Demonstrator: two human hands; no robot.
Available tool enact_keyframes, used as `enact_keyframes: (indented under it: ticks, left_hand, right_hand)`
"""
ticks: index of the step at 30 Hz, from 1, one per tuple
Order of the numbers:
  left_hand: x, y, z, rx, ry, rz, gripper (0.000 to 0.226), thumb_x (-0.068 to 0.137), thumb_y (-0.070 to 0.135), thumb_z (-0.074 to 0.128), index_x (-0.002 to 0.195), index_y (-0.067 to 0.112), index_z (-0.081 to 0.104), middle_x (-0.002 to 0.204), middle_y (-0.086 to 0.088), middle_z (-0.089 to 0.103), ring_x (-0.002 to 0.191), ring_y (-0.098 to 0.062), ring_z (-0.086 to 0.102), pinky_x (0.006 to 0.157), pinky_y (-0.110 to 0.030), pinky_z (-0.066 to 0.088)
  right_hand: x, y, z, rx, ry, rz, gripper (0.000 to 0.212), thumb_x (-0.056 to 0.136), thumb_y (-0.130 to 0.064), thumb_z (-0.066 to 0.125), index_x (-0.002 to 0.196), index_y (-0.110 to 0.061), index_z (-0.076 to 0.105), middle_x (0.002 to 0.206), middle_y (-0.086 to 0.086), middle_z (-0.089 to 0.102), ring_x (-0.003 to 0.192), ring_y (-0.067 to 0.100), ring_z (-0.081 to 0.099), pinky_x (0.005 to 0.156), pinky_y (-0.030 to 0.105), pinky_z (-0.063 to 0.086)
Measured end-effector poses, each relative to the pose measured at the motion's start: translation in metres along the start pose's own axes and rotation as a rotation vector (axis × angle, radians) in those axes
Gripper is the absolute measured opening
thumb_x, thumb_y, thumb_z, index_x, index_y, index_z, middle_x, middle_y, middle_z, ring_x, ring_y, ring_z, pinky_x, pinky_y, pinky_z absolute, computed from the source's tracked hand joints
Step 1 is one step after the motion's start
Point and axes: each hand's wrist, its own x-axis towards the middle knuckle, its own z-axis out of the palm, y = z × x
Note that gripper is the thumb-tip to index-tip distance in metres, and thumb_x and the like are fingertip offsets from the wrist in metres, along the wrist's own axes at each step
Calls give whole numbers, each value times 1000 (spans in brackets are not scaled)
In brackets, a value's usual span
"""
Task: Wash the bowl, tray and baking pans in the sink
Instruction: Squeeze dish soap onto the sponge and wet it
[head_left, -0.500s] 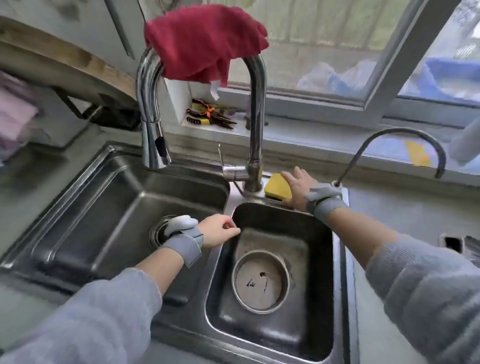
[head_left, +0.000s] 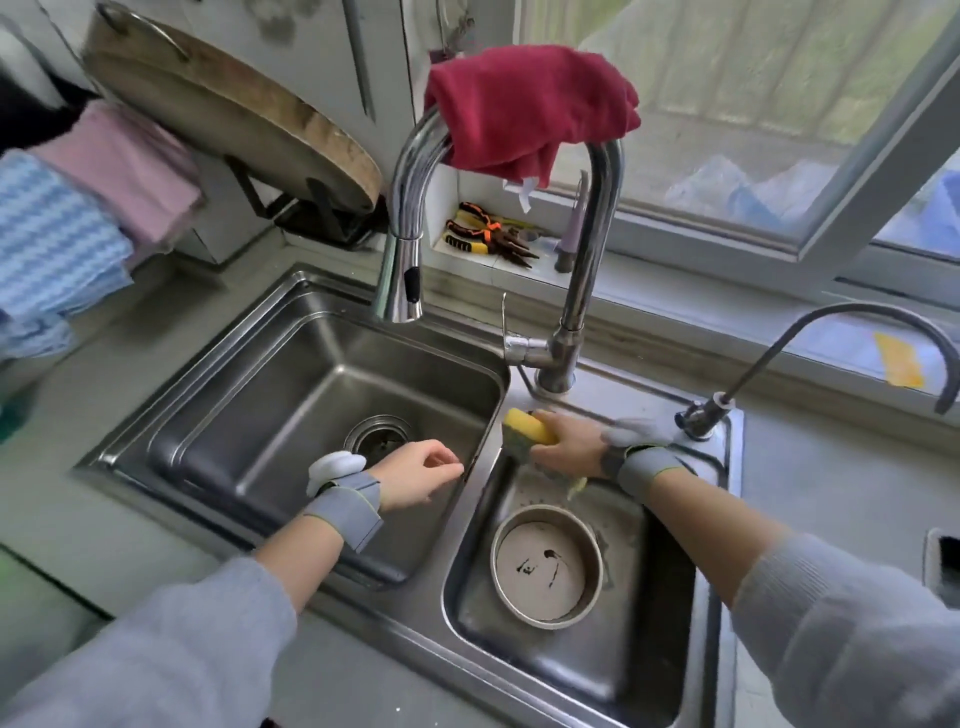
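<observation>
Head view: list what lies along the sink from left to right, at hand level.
Left basin's drain → left hand → yellow sponge → right hand → small curved tap's base.

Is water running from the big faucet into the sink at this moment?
No, the spout of the big faucet shows no stream below it, and the left basin under it holds no falling water.
</observation>
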Motion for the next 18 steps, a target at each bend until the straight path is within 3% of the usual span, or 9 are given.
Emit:
enact_keyframes:
  ticks: [3,6,8,10,14,18]
  left_hand:
    - [-35,-22,-23,-234,126,-14,32,93,24,57,123,16,51,111,-3,54,100,-16,55,70,-23,52]
    - [-66,-46,-54,-299,258,9,28,92,25,59,119,21,52,106,0,57,97,-16,57,73,-31,54]
    - [-101,-72,-84,-339,362,28,27,91,23,60,117,17,57,100,0,61,93,-15,58,81,-38,54]
    - [-128,-90,-108,-407,420,28,26,92,16,58,117,10,58,100,-4,62,93,-16,58,78,-38,55]
    - [-189,-138,-170,-507,524,44,23,94,13,56,117,13,55,102,-10,61,77,-14,60,54,-18,53]
    - [-238,-186,-233,-561,636,44,22,94,14,56,116,9,56,96,-10,59,68,-9,61,57,-18,53]
  right_hand:
    - [-16,-61,26,212,-103,-78,43,88,-27,61,128,-14,51,116,9,63,105,22,60,96,37,49]
    - [-24,-115,47,457,-130,-126,33,86,-26,69,114,-9,62,104,11,69,93,21,64,90,36,54]
    - [-24,-163,66,593,-147,-153,25,86,-22,69,106,-8,66,104,19,70,90,26,66,92,47,53]
    - [-24,-205,77,682,-160,-173,18,86,-22,70,101,-13,69,99,16,72,86,28,68,87,50,54]
    - [-25,-310,110,710,-240,-249,14,87,-20,67,100,-15,68,92,10,73,76,23,70,71,35,59]
    - [-18,-410,151,713,-250,-334,19,88,-12,66,105,-3,66,95,14,69,79,25,66,76,35,57]
